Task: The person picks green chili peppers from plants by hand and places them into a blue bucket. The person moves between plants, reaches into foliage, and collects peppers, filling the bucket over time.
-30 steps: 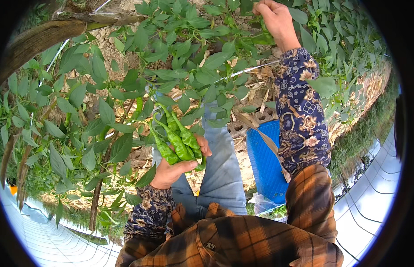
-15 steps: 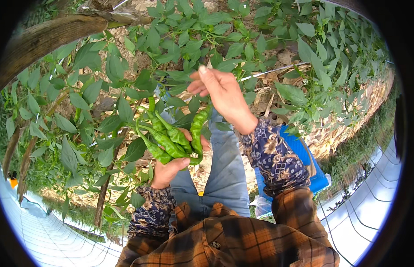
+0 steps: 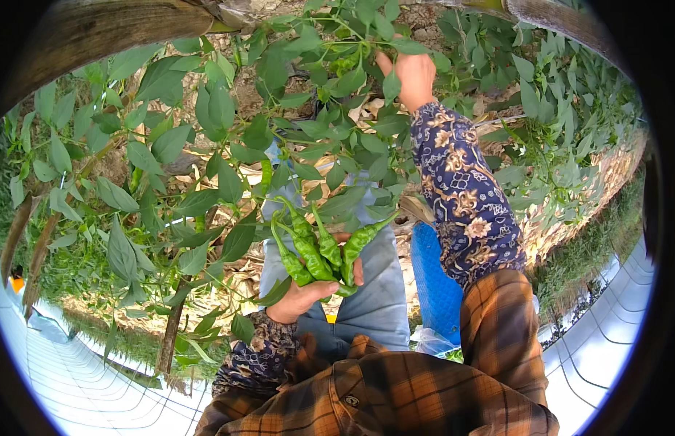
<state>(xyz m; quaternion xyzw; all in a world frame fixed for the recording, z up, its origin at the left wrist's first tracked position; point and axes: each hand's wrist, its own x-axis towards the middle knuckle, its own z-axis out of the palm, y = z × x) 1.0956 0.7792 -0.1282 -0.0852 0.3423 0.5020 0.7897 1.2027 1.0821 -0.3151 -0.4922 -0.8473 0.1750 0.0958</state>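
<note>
Peppers (image 3: 319,251) could slip from your full left hand (image 3: 305,294) while your right hand (image 3: 413,73) pinches among leaves (image 3: 221,109).

No pkgs, labels, signs, screens.

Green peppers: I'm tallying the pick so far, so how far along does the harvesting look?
Done: the left hand holds a bunch of green peppers, already off the plant. In hand: the right hand is up among the leaves of the pepper plant, its fingers hidden by foliage, so a grip cannot be told. Left: leafy plants stretch on to the right; any peppers on them are too small to tell.
</note>
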